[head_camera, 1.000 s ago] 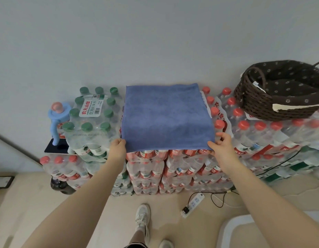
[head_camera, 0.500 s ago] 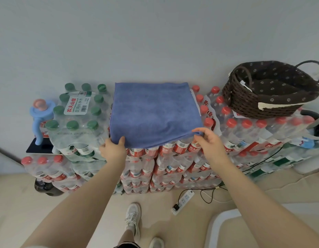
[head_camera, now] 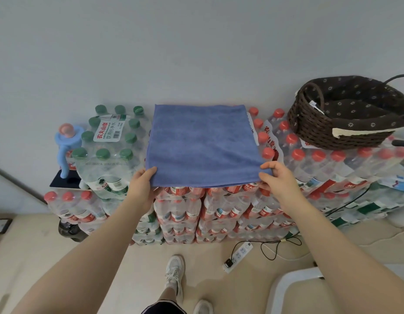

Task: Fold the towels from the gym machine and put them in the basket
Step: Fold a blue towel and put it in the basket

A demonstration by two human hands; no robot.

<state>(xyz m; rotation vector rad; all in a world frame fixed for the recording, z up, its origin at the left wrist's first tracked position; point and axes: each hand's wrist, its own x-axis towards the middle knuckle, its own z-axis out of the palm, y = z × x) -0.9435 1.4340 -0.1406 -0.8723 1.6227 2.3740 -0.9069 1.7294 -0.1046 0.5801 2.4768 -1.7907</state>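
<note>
Vs a sec ago, your left hand (head_camera: 141, 188) has its thumb on top of the towel (head_camera: 204, 145), pinching the near-left corner; your right hand (head_camera: 277, 181) pinches the near-right corner. Towel: blue terry, folded square, flat on shrink-wrapped bottle packs (head_camera: 219, 214). Far right, dark woven basket (head_camera: 314, 125) w/ floral liner, sitting on red-capped packs.

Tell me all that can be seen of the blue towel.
The blue towel is a soft, fuzzy cloth of plain colour, lying flat as a near-square on top of the shrink-wrapped packs of red-capped bottles. At its front edge thin layers show, so it looks folded. The left hand pinches its near left corner and the right hand its near right corner. The basket stands apart, to its right.
</note>
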